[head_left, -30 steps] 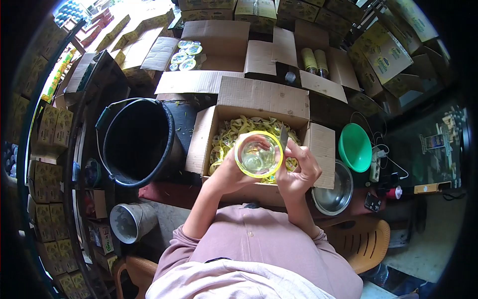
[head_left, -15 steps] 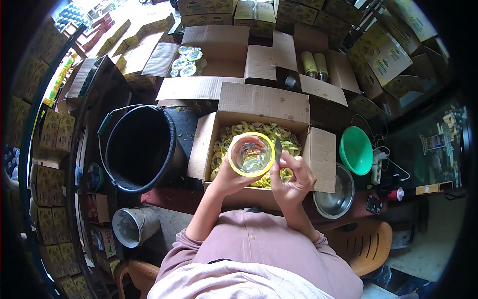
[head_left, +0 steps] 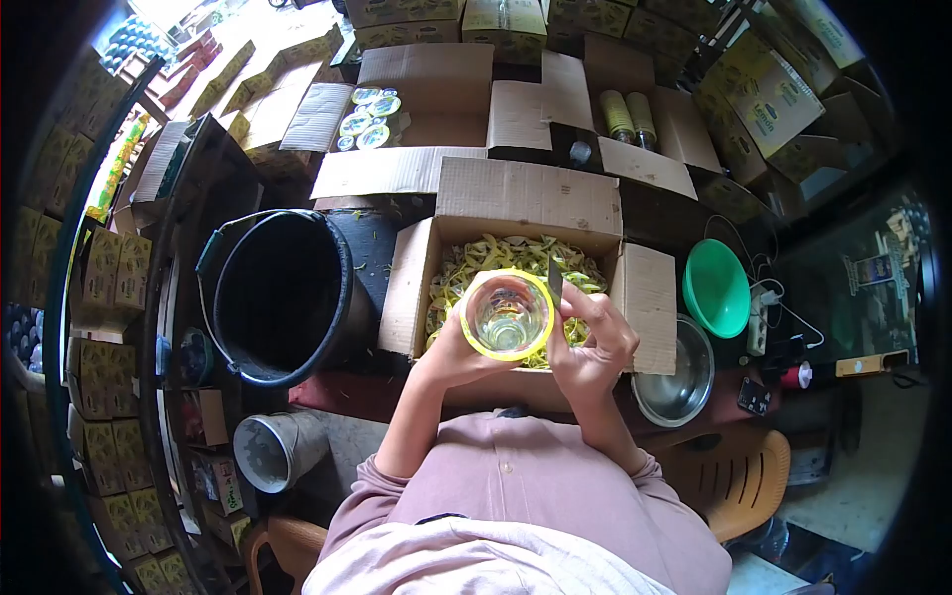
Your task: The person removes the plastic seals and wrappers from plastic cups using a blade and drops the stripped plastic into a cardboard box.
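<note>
My left hand (head_left: 449, 353) is wrapped round a clear cup (head_left: 510, 319) with a bright yellow rim. The cup's mouth faces me, and I see no contents in it. Between the thumb and fingers of my right hand (head_left: 598, 347) is a thin dark blade (head_left: 555, 276), pointing up beside the right edge of the yellow rim. Whether the blade touches the rim, I cannot tell. Beneath both hands stands an open cardboard box (head_left: 528, 196) full of curled yellow-green strips (head_left: 585, 264).
A large black bucket (head_left: 347, 288) is left of the box, with a grey pail (head_left: 283, 451) lower down. To the right are a green bowl (head_left: 716, 288) and a metal bowl (head_left: 679, 382). Behind, open cartons hold round-lidded tubs (head_left: 371, 124) and two stacks of yellow-rimmed cups (head_left: 618, 117).
The whole view has shifted slightly. Both hands keep nearly the same grip, with the cup and the blade still side by side.
</note>
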Action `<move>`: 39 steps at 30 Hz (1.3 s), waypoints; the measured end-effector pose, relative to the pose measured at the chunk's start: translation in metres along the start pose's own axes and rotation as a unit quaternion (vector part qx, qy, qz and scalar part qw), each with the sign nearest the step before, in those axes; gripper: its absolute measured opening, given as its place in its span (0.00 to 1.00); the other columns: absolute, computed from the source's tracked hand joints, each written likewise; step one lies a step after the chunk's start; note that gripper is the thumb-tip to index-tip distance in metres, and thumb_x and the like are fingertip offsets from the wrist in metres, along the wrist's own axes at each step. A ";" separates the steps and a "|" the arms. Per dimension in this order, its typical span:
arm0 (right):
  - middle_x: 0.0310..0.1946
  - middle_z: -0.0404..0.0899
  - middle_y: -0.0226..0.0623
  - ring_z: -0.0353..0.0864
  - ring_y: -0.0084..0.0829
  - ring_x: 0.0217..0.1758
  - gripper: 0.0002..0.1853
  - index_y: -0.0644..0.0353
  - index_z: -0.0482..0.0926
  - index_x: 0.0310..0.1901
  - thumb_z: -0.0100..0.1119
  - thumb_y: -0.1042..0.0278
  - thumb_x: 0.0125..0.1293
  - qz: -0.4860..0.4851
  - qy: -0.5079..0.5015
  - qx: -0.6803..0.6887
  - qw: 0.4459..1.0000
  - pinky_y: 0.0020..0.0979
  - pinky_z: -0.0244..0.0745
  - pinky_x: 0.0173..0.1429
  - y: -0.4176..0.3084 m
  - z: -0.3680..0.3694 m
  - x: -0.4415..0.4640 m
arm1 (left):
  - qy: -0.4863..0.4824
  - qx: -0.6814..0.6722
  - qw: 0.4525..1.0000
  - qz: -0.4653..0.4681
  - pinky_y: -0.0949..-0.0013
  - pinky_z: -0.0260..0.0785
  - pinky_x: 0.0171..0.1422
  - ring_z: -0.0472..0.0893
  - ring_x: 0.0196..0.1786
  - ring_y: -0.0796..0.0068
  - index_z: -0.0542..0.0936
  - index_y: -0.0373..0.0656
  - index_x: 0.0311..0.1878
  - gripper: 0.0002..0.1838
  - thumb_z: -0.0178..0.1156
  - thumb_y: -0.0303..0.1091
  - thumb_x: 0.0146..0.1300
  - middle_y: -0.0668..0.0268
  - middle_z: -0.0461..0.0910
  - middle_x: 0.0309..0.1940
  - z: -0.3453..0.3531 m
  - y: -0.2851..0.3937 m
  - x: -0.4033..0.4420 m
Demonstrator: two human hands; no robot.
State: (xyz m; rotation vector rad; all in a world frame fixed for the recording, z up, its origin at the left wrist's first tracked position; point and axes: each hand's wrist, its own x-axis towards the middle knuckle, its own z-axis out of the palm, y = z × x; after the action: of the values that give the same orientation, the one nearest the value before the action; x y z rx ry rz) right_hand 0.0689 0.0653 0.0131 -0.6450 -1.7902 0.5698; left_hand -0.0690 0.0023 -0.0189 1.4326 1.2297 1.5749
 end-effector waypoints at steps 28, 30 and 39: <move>0.20 0.75 0.32 0.76 0.23 0.22 0.17 0.59 0.80 0.41 0.63 0.82 0.46 0.011 0.022 -0.003 1.000 0.23 0.70 0.28 -0.009 -0.009 -0.012 | 0.018 -0.109 0.993 0.031 0.67 0.61 0.62 0.67 0.58 0.70 0.57 0.37 0.58 0.38 0.67 0.28 0.46 0.61 0.62 0.50 0.010 -0.006 -0.009; 0.20 0.75 0.31 0.76 0.23 0.22 0.17 0.58 0.80 0.40 0.63 0.82 0.46 0.001 0.018 -0.017 1.000 0.23 0.71 0.28 -0.011 -0.010 -0.012 | 0.015 -0.090 0.996 0.007 0.66 0.58 0.64 0.65 0.60 0.69 0.57 0.37 0.58 0.36 0.66 0.27 0.48 0.59 0.62 0.53 0.009 -0.008 -0.012; 0.20 0.75 0.31 0.75 0.22 0.21 0.17 0.57 0.81 0.40 0.63 0.83 0.46 -0.027 0.030 -0.028 0.999 0.24 0.71 0.27 -0.015 -0.011 -0.016 | 0.063 -0.053 0.996 0.032 0.67 0.61 0.62 0.67 0.57 0.70 0.58 0.40 0.56 0.37 0.68 0.24 0.44 0.61 0.64 0.50 0.022 0.006 -0.011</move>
State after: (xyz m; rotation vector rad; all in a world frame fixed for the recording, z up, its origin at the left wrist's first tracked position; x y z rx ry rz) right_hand 0.0808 0.0447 0.0148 -0.6446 -1.7661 0.4603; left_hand -0.0444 -0.0054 -0.0178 1.3336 1.1621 1.7713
